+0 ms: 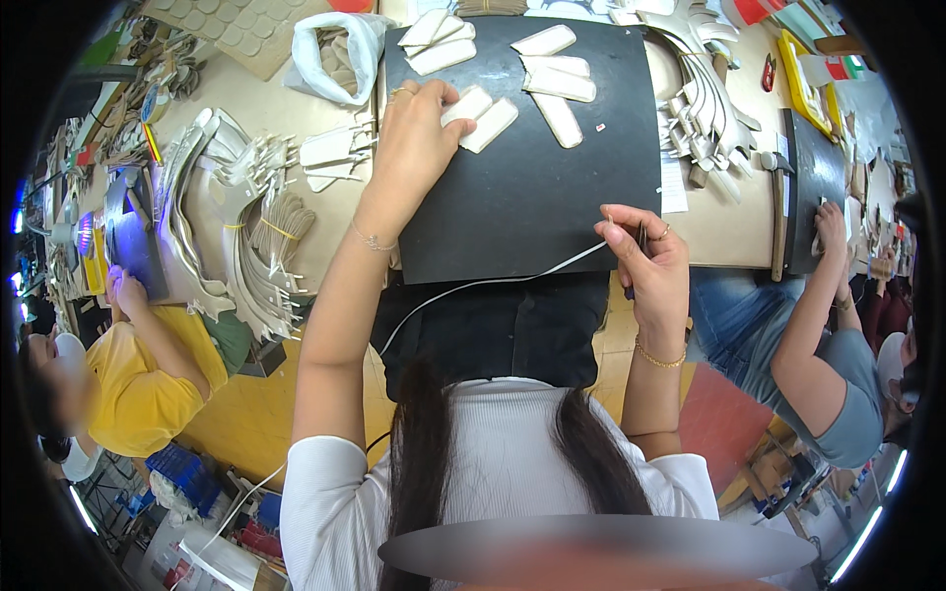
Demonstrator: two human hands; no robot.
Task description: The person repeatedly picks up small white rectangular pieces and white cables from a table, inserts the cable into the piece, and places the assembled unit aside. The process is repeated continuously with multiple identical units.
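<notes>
My left hand [419,128] is at the upper left of a black board [552,207]. Its thumb and finger close on a cream rounded flat piece [471,102], and a second cream piece [493,126] lies right beside it. My right hand [648,258], near the board's lower right edge, pinches the end of a thin white cord [463,284]. The cord curves left across the board's front edge, over my lap. A slim dark tool [642,236] shows between the right hand's fingers; its kind is unclear. More cream pieces lie in a left group [439,54] and a right group [559,79].
A white plastic bag [340,59] of pieces stands at the back left. Bundles of pale straps lie left [251,236] and right [705,98]. A hammer [777,163] rests by another black board [813,187]. People work close by on both sides.
</notes>
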